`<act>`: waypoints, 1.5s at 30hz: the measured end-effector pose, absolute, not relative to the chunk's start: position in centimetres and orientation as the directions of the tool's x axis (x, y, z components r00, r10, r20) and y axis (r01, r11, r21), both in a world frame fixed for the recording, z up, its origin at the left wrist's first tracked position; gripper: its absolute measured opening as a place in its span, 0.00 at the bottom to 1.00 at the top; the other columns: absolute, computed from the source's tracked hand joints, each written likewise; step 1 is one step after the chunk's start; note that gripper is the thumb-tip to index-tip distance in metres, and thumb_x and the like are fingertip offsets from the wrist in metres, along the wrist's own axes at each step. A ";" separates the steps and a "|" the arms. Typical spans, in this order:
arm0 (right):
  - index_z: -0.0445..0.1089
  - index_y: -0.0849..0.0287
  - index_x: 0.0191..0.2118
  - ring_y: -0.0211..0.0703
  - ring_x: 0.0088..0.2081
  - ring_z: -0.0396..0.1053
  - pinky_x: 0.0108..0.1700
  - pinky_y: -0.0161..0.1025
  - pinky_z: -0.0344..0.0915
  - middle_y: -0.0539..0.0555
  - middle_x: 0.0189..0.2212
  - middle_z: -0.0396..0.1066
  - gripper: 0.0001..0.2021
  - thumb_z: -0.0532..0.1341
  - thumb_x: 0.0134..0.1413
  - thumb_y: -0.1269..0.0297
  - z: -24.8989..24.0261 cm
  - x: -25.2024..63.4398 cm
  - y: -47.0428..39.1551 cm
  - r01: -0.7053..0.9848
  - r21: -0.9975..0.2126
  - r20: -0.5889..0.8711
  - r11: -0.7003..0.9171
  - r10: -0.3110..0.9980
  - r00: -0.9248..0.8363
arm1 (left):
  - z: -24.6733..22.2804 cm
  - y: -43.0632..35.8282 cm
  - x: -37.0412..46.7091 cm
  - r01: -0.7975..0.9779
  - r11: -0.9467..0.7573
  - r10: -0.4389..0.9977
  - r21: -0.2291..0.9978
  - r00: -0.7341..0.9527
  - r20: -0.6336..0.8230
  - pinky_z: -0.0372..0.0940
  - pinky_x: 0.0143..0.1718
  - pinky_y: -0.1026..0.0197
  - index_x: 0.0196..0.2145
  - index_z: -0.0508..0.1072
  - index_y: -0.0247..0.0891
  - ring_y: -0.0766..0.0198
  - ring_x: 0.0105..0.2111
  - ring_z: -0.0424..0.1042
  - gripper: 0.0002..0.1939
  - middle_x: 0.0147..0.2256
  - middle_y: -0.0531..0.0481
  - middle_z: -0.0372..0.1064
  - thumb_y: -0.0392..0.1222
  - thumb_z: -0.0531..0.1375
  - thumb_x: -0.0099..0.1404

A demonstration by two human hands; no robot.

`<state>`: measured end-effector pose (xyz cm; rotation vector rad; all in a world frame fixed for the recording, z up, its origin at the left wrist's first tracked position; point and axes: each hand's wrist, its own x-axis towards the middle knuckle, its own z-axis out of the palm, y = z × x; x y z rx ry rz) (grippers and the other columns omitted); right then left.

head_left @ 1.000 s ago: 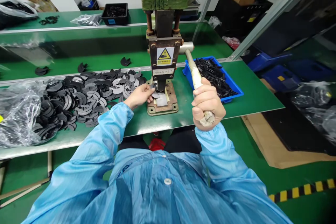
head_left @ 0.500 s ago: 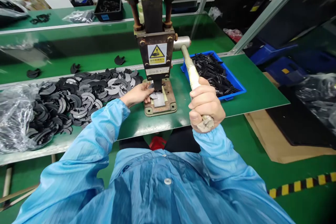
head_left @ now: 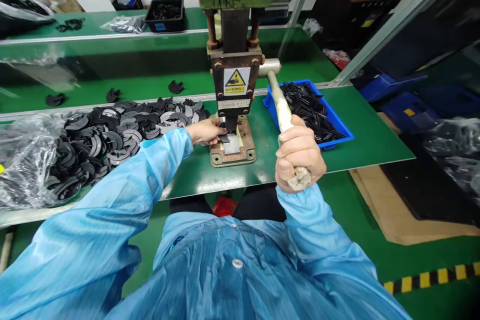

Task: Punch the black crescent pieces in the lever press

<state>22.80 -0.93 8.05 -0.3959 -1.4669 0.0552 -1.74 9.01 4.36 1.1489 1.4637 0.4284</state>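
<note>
A hand press with a green top stands near the table's front edge. My left hand is at the left side of its base, fingers pinched on a dark curved piece beside the ram's lower end. Part of that piece is hidden by the fingers and the ram. My right hand is wrapped round the taped press lever, which slants up to the press's right side. A pile of dark curved pieces lies left of my left hand.
A blue tray of thin black parts sits right of the press. Clear plastic covers the pile's left end. Several loose curved pieces lie behind the pile. A black bin stands at the back, and a metal post slants at the right.
The view has shifted, so the press and table sit further right in the picture. My left hand still pinches a dark piece at the base, and my right hand keeps its hold on the lever.
</note>
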 end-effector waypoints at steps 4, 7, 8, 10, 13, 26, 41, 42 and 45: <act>0.66 0.52 0.28 0.43 0.41 0.78 0.66 0.69 0.74 0.43 0.26 0.72 0.14 0.68 0.62 0.57 8.3 22.9 -1.2 0.202 -0.326 0.945 0.924 0.312 0.099 | 4.1 8.1 -1.8 0.347 0.464 0.832 0.815 0.146 -0.535 0.58 0.16 0.70 0.39 0.70 0.40 0.69 0.14 0.66 0.11 0.18 0.57 0.66 0.41 0.69 0.72; 0.67 0.52 0.29 0.44 0.42 0.78 0.68 0.70 0.72 0.44 0.27 0.73 0.13 0.68 0.61 0.59 8.4 23.2 -1.4 0.203 -0.334 0.942 0.920 0.331 0.052 | 3.9 6.8 -2.2 0.254 0.440 0.867 0.861 0.129 -0.481 0.67 0.20 0.68 0.39 0.67 0.40 0.67 0.18 0.72 0.11 0.21 0.55 0.68 0.43 0.66 0.75; 0.67 0.52 0.29 0.44 0.42 0.78 0.68 0.70 0.72 0.44 0.27 0.73 0.12 0.68 0.61 0.59 8.4 23.3 -1.5 0.204 -0.331 0.943 0.921 0.329 0.048 | 3.8 6.3 -2.3 0.220 0.428 0.880 0.877 0.118 -0.459 0.70 0.22 0.67 0.39 0.67 0.40 0.67 0.19 0.73 0.11 0.22 0.55 0.69 0.44 0.64 0.77; 0.67 0.53 0.28 0.44 0.42 0.78 0.68 0.70 0.72 0.44 0.27 0.73 0.12 0.68 0.61 0.59 8.4 23.2 -1.4 0.208 -0.323 0.946 0.923 0.318 0.058 | 3.6 5.5 -2.3 0.163 0.410 0.900 0.897 0.088 -0.427 0.73 0.24 0.65 0.39 0.66 0.39 0.66 0.21 0.75 0.11 0.25 0.54 0.70 0.44 0.62 0.79; 0.66 0.52 0.28 0.44 0.41 0.78 0.65 0.69 0.75 0.44 0.26 0.72 0.13 0.67 0.61 0.58 8.4 23.1 -1.2 0.230 -0.311 0.950 0.922 0.299 0.085 | 3.2 3.9 -1.8 0.120 0.333 0.940 0.935 0.044 -0.340 0.72 0.25 0.66 0.42 0.69 0.37 0.67 0.25 0.76 0.08 0.29 0.52 0.72 0.44 0.61 0.79; 0.61 0.54 0.21 0.44 0.34 0.76 0.62 0.68 0.75 0.45 0.20 0.68 0.25 0.72 0.55 0.48 8.1 22.4 0.3 0.178 -0.285 0.948 0.942 0.249 0.200 | 0.4 -9.8 -12.5 0.863 -0.071 0.973 0.500 -0.049 0.224 0.66 0.64 0.41 0.58 0.77 0.42 0.46 0.61 0.72 0.17 0.59 0.38 0.77 0.46 0.58 0.77; 0.60 0.56 0.20 0.43 0.34 0.77 0.60 0.69 0.75 0.45 0.20 0.70 0.26 0.72 0.55 0.48 8.0 22.5 0.5 0.202 -0.272 0.950 0.941 0.229 0.213 | -0.2 -10.9 -18.0 0.970 -0.081 0.986 0.228 0.046 0.158 0.63 0.59 0.41 0.57 0.76 0.44 0.42 0.61 0.72 0.21 0.64 0.38 0.74 0.58 0.58 0.77; 0.60 0.56 0.20 0.43 0.34 0.77 0.60 0.69 0.75 0.45 0.20 0.70 0.26 0.72 0.54 0.48 8.0 22.4 0.5 0.203 -0.277 0.949 0.939 0.233 0.214 | -0.3 -10.8 -17.7 0.971 -0.046 0.985 0.233 0.005 0.174 0.64 0.59 0.41 0.59 0.75 0.43 0.41 0.61 0.72 0.24 0.64 0.37 0.74 0.61 0.59 0.76; 0.61 0.55 0.20 0.44 0.34 0.76 0.60 0.70 0.75 0.44 0.20 0.69 0.26 0.72 0.54 0.47 8.0 22.4 0.4 0.199 -0.289 0.946 0.936 0.247 0.211 | -0.8 -10.7 -16.4 0.973 0.072 0.979 0.218 -0.111 0.173 0.66 0.57 0.42 0.63 0.71 0.39 0.38 0.60 0.73 0.35 0.60 0.32 0.74 0.68 0.61 0.72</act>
